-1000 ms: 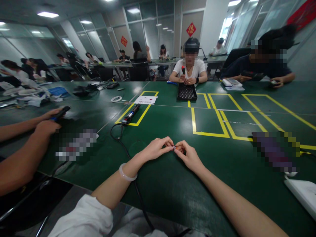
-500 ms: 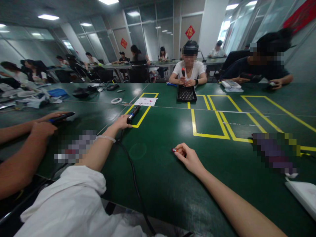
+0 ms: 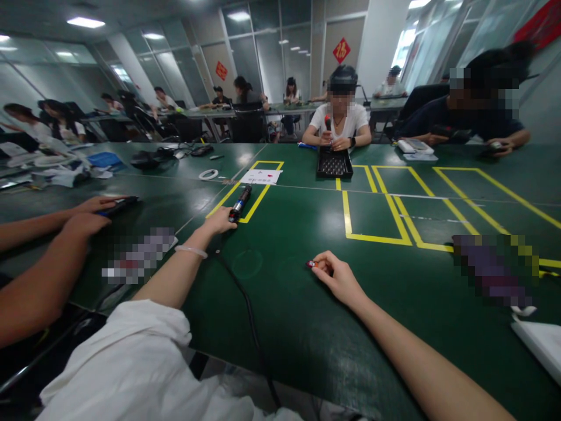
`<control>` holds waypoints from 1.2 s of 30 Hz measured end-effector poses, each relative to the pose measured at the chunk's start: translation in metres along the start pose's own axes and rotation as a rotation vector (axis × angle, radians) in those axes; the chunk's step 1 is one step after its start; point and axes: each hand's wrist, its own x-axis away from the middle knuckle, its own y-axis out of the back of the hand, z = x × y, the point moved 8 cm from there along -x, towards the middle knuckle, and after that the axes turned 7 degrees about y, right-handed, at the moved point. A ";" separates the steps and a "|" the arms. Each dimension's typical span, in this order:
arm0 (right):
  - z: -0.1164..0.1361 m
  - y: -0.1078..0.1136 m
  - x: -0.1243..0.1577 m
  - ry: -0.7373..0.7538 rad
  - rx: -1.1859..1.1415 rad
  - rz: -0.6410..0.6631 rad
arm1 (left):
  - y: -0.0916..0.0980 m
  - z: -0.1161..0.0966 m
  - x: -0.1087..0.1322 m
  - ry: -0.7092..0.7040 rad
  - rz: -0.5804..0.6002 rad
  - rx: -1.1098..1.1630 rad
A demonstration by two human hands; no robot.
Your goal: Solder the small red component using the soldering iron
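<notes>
My left hand reaches far forward over the green table and closes round the near end of a black electric screwdriver that lies along a yellow tape line. Its black cable runs back toward me. My right hand rests on the table, fingers pinched on a small red and silver part.
A co-worker's two arms hold a dark tool at the left. Across the table a person sits behind a black tray. A white paper, a white ring and yellow tape boxes lie ahead. A white object is at the right edge.
My two hands were together on the small part. The left hand then went forward to the screwdriver and has closed on it, shifting its near end slightly. The right hand kept the part.
</notes>
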 end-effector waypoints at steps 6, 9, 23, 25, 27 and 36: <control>-0.002 -0.003 -0.001 -0.018 0.020 0.020 | -0.013 -0.051 0.055 0.017 0.049 -0.111; -0.006 -0.005 -0.001 -0.026 0.040 0.035 | -0.014 -0.098 0.088 -0.059 0.026 -0.116; 0.000 -0.001 0.000 0.016 0.254 -0.010 | -0.020 -0.232 0.187 -0.381 0.078 -0.022; 0.000 -0.002 0.000 0.017 0.291 0.004 | -0.020 -0.237 0.192 -0.410 0.090 -0.001; -0.001 -0.003 0.001 0.020 0.320 0.017 | -0.021 -0.241 0.196 -0.437 0.095 0.010; -0.001 -0.009 0.001 0.040 0.124 0.046 | -0.023 -0.243 0.200 -0.456 0.072 -0.015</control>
